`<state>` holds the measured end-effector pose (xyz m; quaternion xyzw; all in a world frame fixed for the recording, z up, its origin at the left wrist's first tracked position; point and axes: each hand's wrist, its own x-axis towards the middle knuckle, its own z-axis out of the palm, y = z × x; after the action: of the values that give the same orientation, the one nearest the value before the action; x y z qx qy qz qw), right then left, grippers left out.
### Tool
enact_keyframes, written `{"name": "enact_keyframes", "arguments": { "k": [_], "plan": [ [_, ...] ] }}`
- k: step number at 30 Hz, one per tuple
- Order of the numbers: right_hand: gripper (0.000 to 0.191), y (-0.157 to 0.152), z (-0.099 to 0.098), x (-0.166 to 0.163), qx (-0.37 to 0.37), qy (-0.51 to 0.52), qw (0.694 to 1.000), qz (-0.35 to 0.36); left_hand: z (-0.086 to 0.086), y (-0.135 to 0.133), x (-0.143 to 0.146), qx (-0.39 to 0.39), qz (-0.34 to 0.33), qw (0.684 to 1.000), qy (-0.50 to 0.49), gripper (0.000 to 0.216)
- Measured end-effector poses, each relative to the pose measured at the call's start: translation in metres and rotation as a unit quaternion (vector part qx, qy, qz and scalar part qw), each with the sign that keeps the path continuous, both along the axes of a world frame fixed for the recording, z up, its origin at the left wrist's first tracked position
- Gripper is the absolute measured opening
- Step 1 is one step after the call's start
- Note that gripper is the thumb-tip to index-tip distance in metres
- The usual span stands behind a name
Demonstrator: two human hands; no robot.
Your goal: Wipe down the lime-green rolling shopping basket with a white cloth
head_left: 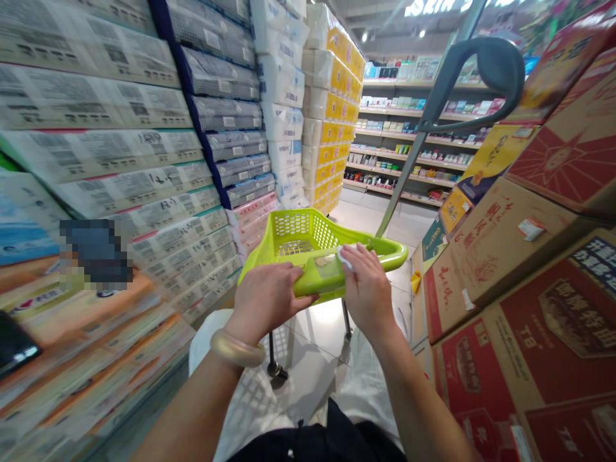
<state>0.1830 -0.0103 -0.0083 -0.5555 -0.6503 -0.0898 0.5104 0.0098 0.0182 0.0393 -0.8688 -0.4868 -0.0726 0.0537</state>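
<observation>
A lime-green plastic shopping basket (308, 240) on small wheels stands in front of me, with its grey pull handle (474, 83) raised up to the right. My left hand (267, 298), with a pale bangle at the wrist, grips the basket's near rim. My right hand (368, 289) presses a small white cloth or wipe (344, 256) against the rim beside a worn patch on the plastic. The basket looks empty inside.
Tall stacks of packaged tissue (144, 167) wall the left side. Brown and red cardboard cartons (520, 269) are piled on the right. Store shelves with goods (414, 141) run across the back. The pale tiled floor (370, 218) shows between the stacks.
</observation>
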Motion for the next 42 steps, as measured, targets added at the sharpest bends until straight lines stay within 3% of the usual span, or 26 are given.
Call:
{"name": "enact_keyframes", "arguments": {
  "k": [6,8,12,14,19,25,30,33,37,42],
  "plan": [
    [0.037,-0.010,0.000,-0.020,0.002,-0.077,0.987,0.142,0.001,0.001,-0.001,-0.014,-0.002,1.000,-0.011,0.038],
    [0.037,-0.011,-0.005,-0.013,0.008,-0.067,0.990,0.120,0.001,0.001,-0.002,-0.008,-0.005,1.000,-0.008,0.039],
    [0.033,-0.009,-0.014,0.017,0.032,0.005,0.999,-0.018,0.000,0.002,-0.007,-0.002,-0.008,1.000,-0.010,0.039],
    [0.032,-0.010,-0.017,0.022,0.041,0.024,0.998,-0.051,-0.001,0.004,-0.010,-0.001,-0.010,1.000,-0.013,0.039],
    [0.038,-0.015,-0.019,0.014,0.031,-0.046,0.997,0.046,0.000,0.012,-0.019,0.013,-0.032,0.999,0.003,0.045],
    [0.031,-0.011,-0.025,0.032,0.063,0.005,0.995,-0.082,-0.001,0.029,-0.036,0.028,-0.065,0.997,-0.016,0.051],
    [0.035,-0.011,-0.024,0.022,0.040,-0.028,0.999,-0.008,-0.003,0.042,-0.048,0.032,-0.067,0.997,-0.012,0.056],
    [0.033,-0.012,-0.024,0.026,0.051,-0.017,0.998,-0.041,0.001,0.047,-0.052,0.027,-0.023,0.999,-0.028,0.058],
    [0.032,-0.013,-0.023,0.027,0.056,0.000,0.996,-0.068,0.009,0.043,-0.039,0.123,0.032,0.989,-0.074,0.049],
    [0.036,-0.016,-0.022,0.014,0.029,-0.030,0.999,0.019,0.013,0.025,0.008,0.135,-0.065,0.977,-0.152,0.041]
  ]
}}
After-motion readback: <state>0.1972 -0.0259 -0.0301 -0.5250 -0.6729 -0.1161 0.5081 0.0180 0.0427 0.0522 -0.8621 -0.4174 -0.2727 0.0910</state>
